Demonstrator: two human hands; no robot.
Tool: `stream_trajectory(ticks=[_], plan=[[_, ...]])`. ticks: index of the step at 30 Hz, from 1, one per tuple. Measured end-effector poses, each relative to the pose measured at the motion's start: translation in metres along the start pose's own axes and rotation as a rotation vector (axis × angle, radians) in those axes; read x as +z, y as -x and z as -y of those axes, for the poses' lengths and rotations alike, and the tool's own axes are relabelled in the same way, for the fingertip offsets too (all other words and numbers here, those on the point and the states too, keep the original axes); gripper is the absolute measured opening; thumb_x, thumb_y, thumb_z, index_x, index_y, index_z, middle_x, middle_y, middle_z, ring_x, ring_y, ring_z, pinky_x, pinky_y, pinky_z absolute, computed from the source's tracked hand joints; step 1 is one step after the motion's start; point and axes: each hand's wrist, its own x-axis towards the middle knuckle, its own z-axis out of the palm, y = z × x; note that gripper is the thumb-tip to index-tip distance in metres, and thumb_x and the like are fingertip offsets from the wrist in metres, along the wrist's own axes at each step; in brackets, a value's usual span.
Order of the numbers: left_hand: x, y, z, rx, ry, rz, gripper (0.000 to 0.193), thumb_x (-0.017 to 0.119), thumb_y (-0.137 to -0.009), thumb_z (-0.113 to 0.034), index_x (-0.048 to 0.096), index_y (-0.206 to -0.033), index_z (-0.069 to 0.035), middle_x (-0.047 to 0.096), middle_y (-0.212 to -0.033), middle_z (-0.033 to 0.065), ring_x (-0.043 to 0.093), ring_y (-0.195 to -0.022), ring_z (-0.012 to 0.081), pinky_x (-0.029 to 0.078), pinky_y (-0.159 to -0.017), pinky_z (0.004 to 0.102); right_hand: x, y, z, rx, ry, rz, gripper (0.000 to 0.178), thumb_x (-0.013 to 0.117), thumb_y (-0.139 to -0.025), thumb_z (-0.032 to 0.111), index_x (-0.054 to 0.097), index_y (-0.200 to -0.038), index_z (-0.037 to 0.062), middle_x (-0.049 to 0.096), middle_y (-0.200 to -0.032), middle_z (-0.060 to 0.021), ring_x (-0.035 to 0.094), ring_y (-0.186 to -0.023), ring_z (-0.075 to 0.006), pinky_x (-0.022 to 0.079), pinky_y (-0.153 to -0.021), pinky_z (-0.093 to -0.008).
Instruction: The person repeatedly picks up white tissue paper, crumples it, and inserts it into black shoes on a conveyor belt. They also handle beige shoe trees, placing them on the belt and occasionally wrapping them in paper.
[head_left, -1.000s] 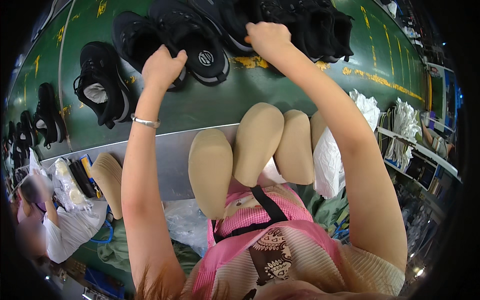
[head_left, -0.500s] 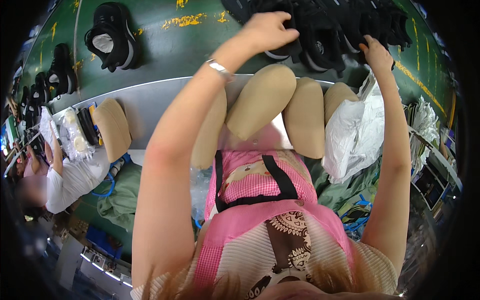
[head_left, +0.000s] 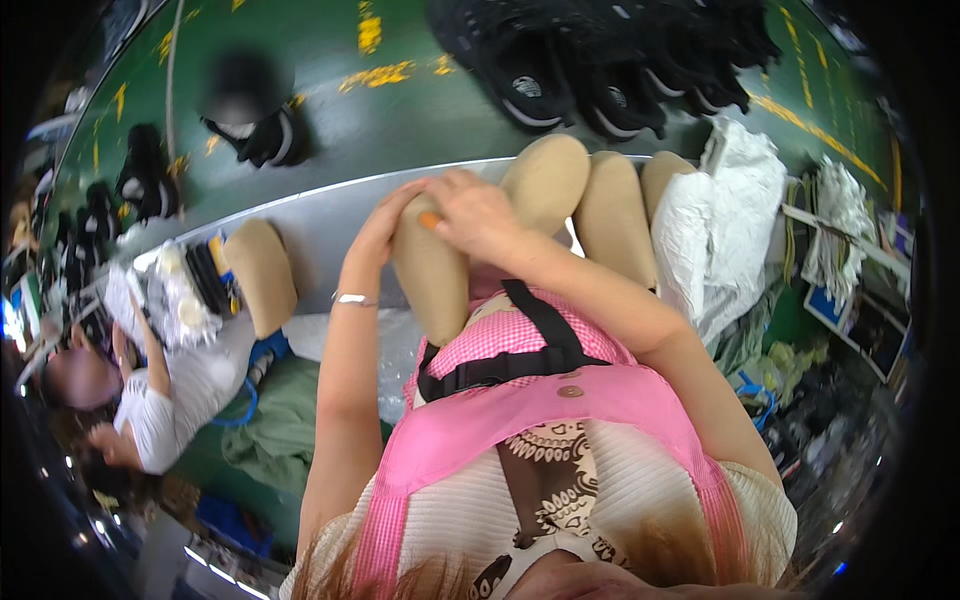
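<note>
Presently: one tan form (head_left: pixel 434 290), in front of apron (head_left: pixel 470 420). Step in hand: two-handed work at its top. Grip: left hand (head_left: pixel 385 218), right hand (head_left: pixel 477 215) part-curled there, firmness untellable. Moving it likely calls for surer closure.

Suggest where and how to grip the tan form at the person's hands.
Probably its far end: cup the tan form from both sides, coming from above. That end is rounded, with no handle showing; left hand and right hand lie around it, while the near end overlaps the pink apron.
</note>
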Motion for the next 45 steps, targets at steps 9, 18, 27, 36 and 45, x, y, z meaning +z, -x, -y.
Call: stream_trajectory(ticks=[9,18,27,36,45], plan=[[-0.034,-0.009,0.003,0.182,-0.007,0.137,0.045,0.045,-0.101,-0.032,0.051,-0.136,-0.005,0.054,-0.132,0.0093,0.051,-0.121,0.0208,0.043,-0.101,0.0345,-0.017,-0.008,0.052,-0.157,-0.341,-0.095,0.053,0.074,-0.068,0.024,0.05,-0.112,0.0052,0.054,-0.111,-0.0176,0.051,-0.11,-0.0368,0.046,-0.089,-0.0454],[0.02,0.051,-0.018,0.592,-0.385,-0.027,0.05,0.055,-0.097,-0.034,0.05,-0.134,-0.001,0.053,-0.126,0.0087,0.049,-0.116,0.0171,0.038,-0.101,0.033,-0.09,0.01,0.008,0.276,-0.735,0.131,0.037,0.073,-0.076,0.032,0.055,-0.098,0.0078,0.065,-0.094,-0.0153,0.062,-0.094,-0.0342,0.046,-0.081,-0.0432],[0.172,0.136,-0.026,0.761,-0.329,0.059,0.045,0.052,-0.099,-0.024,0.048,-0.135,0.003,0.059,-0.126,0.0123,0.056,-0.116,0.0203,0.044,-0.099,0.0324,-0.229,0.201,-0.148,0.256,0.25,-0.192,0.073,0.076,-0.073,0.031,0.047,-0.139,0.0175,0.04,-0.145,-0.0212,0.043,-0.128,-0.0399,0.035,-0.108,-0.0466],[0.185,0.019,0.019,0.059,-1.123,-0.458,0.073,0.051,-0.093,-0.059,0.064,-0.116,0.009,0.066,-0.112,0.0213,0.061,-0.104,0.0253,0.046,-0.092,0.0317,-0.163,0.233,-0.198,0.446,-0.098,-0.244,0.086,0.062,-0.081,0.053,0.024,-0.152,0.023,0.022,-0.149,-0.0323,0.031,-0.128,-0.0557,0.03,-0.108,-0.0571],[0.185,0.07,0.06,0.269,-0.582,-0.644,0.061,0.06,-0.094,-0.047,0.058,-0.124,0.006,0.064,-0.115,0.0137,0.062,-0.101,0.02,0.049,-0.089,0.0311,-0.215,0.223,-0.244,0.231,-0.38,-0.31,0.054,0.063,-0.087,0.025,0.048,-0.139,0.0207,0.036,-0.148,-0.0152,0.042,-0.126,-0.0443,0.04,-0.103,-0.0505]])
